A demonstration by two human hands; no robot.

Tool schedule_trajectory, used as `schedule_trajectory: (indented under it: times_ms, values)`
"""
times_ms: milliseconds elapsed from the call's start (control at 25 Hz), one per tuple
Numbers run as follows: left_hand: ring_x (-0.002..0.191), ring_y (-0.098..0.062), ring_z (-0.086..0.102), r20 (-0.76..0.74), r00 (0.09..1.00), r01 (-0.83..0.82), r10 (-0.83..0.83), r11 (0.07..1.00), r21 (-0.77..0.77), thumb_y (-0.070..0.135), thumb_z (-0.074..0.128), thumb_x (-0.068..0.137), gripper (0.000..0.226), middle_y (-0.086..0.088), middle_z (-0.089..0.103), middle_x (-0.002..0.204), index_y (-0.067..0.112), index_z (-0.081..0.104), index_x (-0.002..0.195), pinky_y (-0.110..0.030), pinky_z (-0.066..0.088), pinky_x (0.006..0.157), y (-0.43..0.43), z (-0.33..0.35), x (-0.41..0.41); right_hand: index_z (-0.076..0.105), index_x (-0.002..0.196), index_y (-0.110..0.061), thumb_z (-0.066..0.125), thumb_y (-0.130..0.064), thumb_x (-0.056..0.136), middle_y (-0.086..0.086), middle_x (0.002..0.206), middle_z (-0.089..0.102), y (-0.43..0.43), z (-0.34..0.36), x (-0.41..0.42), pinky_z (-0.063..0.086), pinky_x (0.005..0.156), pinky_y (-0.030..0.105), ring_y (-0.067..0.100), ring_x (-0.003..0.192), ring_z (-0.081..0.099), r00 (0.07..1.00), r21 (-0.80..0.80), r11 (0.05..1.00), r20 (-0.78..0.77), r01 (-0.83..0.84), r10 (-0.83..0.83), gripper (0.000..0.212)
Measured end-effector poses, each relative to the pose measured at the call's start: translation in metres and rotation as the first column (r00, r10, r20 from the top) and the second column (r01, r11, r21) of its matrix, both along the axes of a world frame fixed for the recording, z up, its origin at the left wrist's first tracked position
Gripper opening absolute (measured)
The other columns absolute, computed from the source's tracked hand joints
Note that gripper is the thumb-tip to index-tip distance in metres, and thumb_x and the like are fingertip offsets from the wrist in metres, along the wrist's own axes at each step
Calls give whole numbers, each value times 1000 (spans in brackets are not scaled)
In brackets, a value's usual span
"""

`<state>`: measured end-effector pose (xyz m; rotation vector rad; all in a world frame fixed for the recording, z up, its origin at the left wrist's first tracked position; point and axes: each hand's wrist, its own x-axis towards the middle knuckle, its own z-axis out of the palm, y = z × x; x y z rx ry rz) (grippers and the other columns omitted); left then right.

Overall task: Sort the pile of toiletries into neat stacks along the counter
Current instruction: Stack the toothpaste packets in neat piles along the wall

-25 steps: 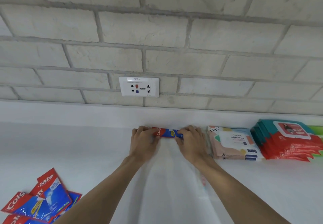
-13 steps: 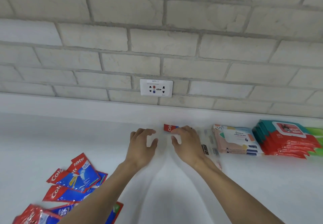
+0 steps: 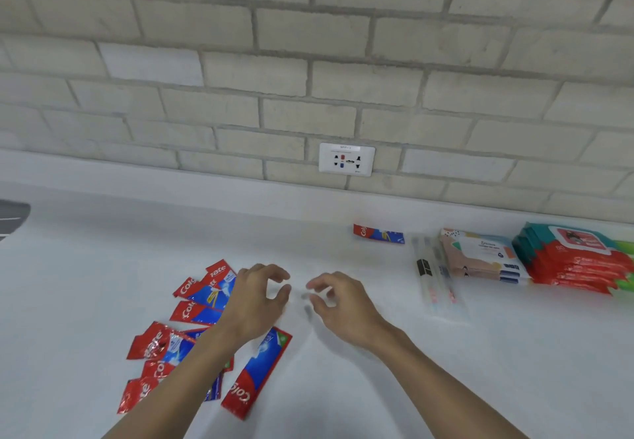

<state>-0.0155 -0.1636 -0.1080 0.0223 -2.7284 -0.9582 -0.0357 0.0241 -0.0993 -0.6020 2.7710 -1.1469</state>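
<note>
while both hands hover with fingers loosely curled around nothing, the left hand (image 3: 254, 301) is below-left of the wall socket (image 3: 346, 159), over the toothpaste pile (image 3: 192, 329), and the right hand (image 3: 343, 305) is straight below it. one toothpaste box (image 3: 378, 234) lies just under the socket, with toothbrush packs (image 3: 432, 277) and wipes stacks (image 3: 480, 257) further right.

A loose heap of red-and-blue toothpastes (image 3: 161, 342) sprawls at seven o'clock on the counter (image 3: 85, 267), some overlapping. One toothpaste (image 3: 378, 234) lies flat alone at one o'clock. From it towards three o'clock sit clear toothbrush packs (image 3: 432, 277), stacked pastel wipes (image 3: 480, 257) and stacked red-and-teal wipes (image 3: 573, 263), side by side.
</note>
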Motion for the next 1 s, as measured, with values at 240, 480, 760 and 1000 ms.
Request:
schedule_trajectory:
  times_ms: [240,480,760,1000]
  values:
    - [103,-11,55,128,991,30,-26,999,-28,32,63,89,24,13,62,105,26,63,112,-30,49,93,-22,-6,49,63,120,-27,62,-28,92,-7,118,59,-19,-15,32,46,90,19,6,104,53,989,78,989,96,-124,116,29]
    - [110,-9,48,267,964,25,9,992,-122,39,67,85,40,10,58,116,27,55,122,-22,45,93,-19,-12,77,53,132,-30,59,-33,93,-3,127,51,-35,-26,38,42,100,29,15,117,44,972,225,946,56,-234,227,39]
    - [112,-17,55,472,878,4,80,984,-175,37,73,80,61,4,61,118,20,49,133,-27,52,94,-19,-13,86,45,139,-33,51,-40,96,1,126,37,-44,-36,45,37,101,31,18,118,37,966,376,894,19,-244,257,43]
    - [96,-11,56,505,859,-38,84,994,-101,29,75,80,53,4,61,114,19,52,128,-20,52,87,-17,-10,84,49,125,-32,61,-31,92,-2,118,35,-42,-33,44,41,98,26,14,114,36,973,286,930,79,-229,216,35]
